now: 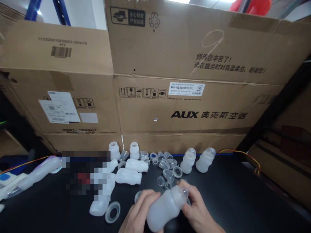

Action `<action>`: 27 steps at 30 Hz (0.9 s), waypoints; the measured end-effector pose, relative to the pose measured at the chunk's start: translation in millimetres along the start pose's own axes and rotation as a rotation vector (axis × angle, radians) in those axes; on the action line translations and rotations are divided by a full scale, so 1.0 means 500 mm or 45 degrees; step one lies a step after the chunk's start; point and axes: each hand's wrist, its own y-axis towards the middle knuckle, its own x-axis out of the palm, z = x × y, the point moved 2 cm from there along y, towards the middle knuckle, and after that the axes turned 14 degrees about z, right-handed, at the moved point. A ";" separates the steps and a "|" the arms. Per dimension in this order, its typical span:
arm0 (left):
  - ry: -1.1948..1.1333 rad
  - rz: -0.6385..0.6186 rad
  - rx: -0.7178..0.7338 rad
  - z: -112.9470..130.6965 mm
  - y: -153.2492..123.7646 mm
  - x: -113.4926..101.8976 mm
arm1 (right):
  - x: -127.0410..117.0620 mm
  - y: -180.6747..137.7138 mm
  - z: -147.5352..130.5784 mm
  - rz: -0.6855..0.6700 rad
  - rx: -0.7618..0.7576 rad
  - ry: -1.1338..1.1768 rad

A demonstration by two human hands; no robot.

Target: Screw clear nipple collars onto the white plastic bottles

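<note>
My left hand (138, 212) grips the body of a frosted white plastic bottle (164, 208), held tilted above the black table (243, 200). My right hand (198, 208) closes its fingers on the clear cap (182, 193) at the bottle's neck. A clear ring (112, 212) lies on the table just left of my left hand. Several more white bottles lie and stand behind, among them one lying at centre (128, 177) and two capped ones standing upright (188, 160), (205, 160). Loose clear caps and nipples (167, 165) are scattered between them.
Large cardboard boxes (179, 106) form a wall along the table's far edge. A plastic bag (34, 176) lies at the left with a blurred patch beside it. Red and yellow wires (243, 154) run along the back right edge. A dark shelf frame (274, 110) slants at the right.
</note>
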 end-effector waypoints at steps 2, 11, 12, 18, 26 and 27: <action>-0.019 -0.055 -0.175 -0.008 0.000 0.008 | -0.002 -0.003 0.005 0.012 -0.066 -0.020; -0.325 0.041 -0.609 0.013 0.036 0.011 | -0.032 0.046 0.042 -0.236 -0.214 -0.708; -0.349 0.064 -0.619 0.015 0.040 0.010 | -0.034 0.048 0.047 -0.228 -0.213 -0.753; -0.259 0.116 -0.536 0.013 0.047 0.004 | -0.034 0.048 0.061 -0.155 -0.139 -0.710; -0.215 0.036 -0.529 0.008 0.037 0.011 | -0.051 0.064 0.052 -0.041 -0.196 -0.539; -0.209 0.037 -0.529 0.008 0.036 0.011 | -0.053 0.063 0.050 -0.065 -0.204 -0.579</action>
